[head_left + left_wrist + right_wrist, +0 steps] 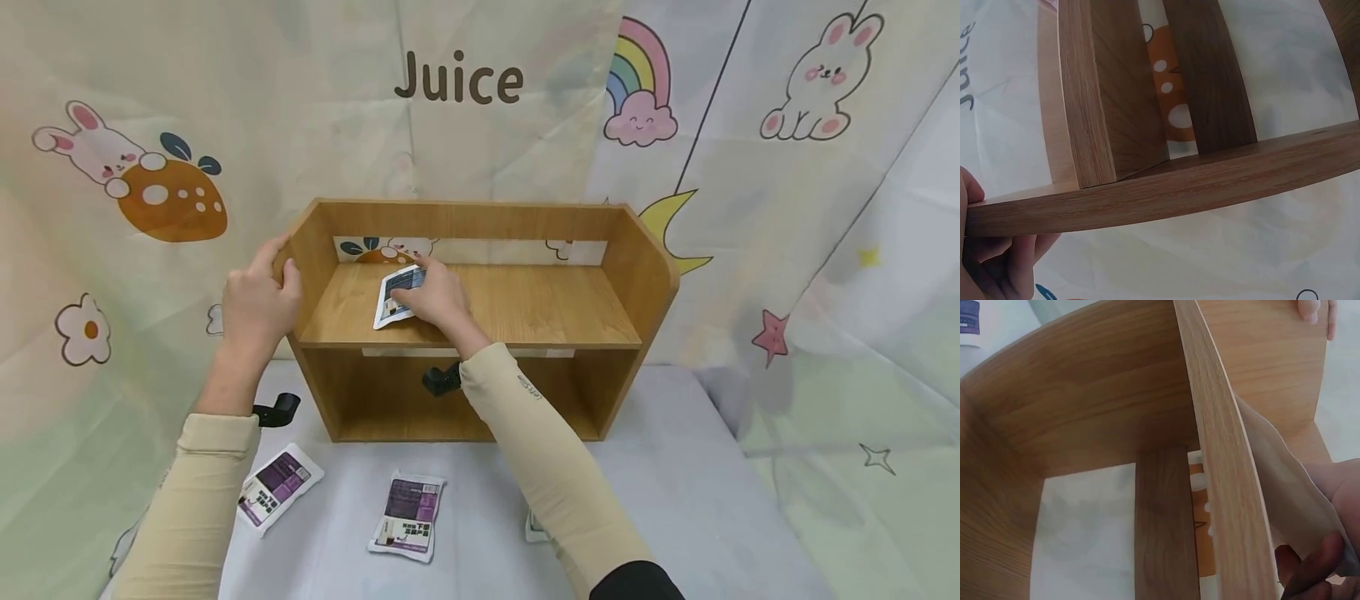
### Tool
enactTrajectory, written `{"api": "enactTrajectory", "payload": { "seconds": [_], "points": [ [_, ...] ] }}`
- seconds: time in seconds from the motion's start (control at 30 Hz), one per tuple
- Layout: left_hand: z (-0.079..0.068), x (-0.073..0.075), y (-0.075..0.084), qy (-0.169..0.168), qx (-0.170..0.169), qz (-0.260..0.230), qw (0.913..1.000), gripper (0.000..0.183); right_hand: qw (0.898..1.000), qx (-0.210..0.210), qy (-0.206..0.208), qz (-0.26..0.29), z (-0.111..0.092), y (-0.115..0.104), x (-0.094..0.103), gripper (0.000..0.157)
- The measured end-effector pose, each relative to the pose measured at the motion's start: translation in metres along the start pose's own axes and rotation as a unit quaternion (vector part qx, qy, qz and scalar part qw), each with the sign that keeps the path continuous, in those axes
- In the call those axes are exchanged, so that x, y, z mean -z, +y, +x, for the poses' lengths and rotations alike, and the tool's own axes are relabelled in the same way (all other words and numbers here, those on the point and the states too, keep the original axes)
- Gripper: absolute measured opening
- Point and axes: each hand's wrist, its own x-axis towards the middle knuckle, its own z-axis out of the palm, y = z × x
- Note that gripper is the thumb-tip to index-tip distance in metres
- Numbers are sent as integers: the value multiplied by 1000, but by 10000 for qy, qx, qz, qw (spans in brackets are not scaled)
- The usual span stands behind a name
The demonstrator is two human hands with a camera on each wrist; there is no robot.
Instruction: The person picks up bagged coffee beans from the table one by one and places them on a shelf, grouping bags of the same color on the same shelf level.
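Observation:
My left hand [260, 302] grips the left side panel [313, 265] of a two-level wooden shelf [540, 307]. In the left wrist view, the thumb lies on one side of that panel and the fingers curl under the other. Over the upper board, toward the left, my right hand [441, 298] pinches a white pouch with a blue label [387, 307]. The right wrist view shows the pale back of this pouch [1291, 487] standing tilted close to the board's front edge [1225, 450], fingers bent around its lower end.
Two purple-labelled pouches lie on the white tabletop, one left [280, 487] and one in front of the shelf [407, 515]. A green-labelled pouch [536, 530] is mostly hidden beneath my right sleeve. Printed cloth [510, 158] hangs behind the shelf.

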Motion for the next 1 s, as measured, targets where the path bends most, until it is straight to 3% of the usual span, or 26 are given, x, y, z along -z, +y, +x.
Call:
{"api": "enactTrajectory", "payload": {
  "seconds": [0.37,0.63,1.0],
  "points": [
    [-1,0,-1,2,67,-9,10000,39,9992,-186,137,-333,3,0,-4,65],
    [0,0,0,106,87,12,9999,39,9982,-153,157,-558,5,0,-2,71],
    [-1,-1,6,-11,157,5,9999,38,9970,186,-634,-410,5,7,9,84]
  ]
}}
